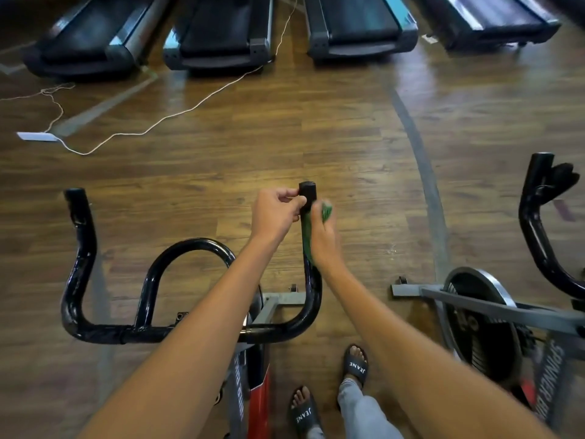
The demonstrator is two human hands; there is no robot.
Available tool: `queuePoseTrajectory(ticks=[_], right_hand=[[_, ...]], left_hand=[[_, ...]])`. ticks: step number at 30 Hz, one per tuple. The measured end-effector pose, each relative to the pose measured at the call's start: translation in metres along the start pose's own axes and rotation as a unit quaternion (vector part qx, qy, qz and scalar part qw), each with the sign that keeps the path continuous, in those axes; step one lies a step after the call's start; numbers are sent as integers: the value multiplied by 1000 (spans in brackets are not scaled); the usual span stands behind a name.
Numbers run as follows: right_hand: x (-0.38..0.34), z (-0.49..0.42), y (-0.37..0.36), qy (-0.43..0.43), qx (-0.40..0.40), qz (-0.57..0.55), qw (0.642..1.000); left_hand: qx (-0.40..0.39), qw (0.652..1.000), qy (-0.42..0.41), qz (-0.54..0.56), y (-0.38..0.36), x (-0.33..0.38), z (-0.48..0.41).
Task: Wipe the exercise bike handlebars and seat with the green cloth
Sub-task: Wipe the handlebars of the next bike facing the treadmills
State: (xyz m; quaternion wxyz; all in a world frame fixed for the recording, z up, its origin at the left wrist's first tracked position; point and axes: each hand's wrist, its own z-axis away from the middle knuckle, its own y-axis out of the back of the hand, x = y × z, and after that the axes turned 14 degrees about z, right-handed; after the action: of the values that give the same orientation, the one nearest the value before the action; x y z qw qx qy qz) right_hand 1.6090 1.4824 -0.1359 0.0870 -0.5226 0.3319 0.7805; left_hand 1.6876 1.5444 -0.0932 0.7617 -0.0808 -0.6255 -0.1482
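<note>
The black handlebars [104, 334] of the exercise bike spread across the lower middle, with a centre loop and two upright horns. My left hand [275, 213] pinches the tip of the right horn [307, 193] between thumb and fingers. My right hand [324, 239] grips the green cloth [326, 212], wrapped round that horn just below the tip. A strip of cloth hangs down the bar. The seat is out of view.
A second bike [474, 308] with flywheel and black handlebars stands close on the right. Several treadmills [218, 36] line the far edge. A thin cord [177, 114] and a white strip lie on the wooden floor. My sandalled feet [356, 365] stand beside the bike frame.
</note>
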Motion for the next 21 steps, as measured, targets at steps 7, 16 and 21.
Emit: queuePoseTrajectory(ticks=[7,16,21], right_hand=[[37,27,-6,-108,-70,1,992],[35,108,-33,-229,70,-114,964],[25,143,-70,-328,168,-255,894]], left_hand=[[-13,1000,12,14,1,1,-2],[-17,1000,18,14,3,2,0],[-5,1000,4,-5,3,-2,-1]])
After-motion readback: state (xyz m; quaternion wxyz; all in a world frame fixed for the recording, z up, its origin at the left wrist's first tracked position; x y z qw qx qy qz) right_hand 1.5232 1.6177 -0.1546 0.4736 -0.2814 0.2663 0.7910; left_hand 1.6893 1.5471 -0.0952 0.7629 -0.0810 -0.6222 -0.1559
